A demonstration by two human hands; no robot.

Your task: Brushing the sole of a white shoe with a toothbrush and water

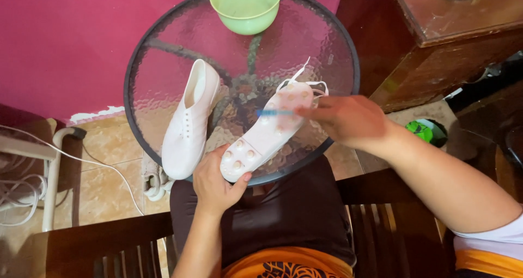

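Round glass counter (163,49) by a magenta wall; left hand (215,182) grips heel of upturned white shoe (267,133); right hand (346,120) pinches blue brush (272,113) on sole, scrubbing apparently underway; second shoe (190,120) upright, untouched; green bowl (246,5) behind.

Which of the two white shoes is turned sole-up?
The right-hand white shoe, held at its heel by the left hand, shows its studded sole while the right hand holds a blue brush on it. The other white shoe lies upright, untouched.
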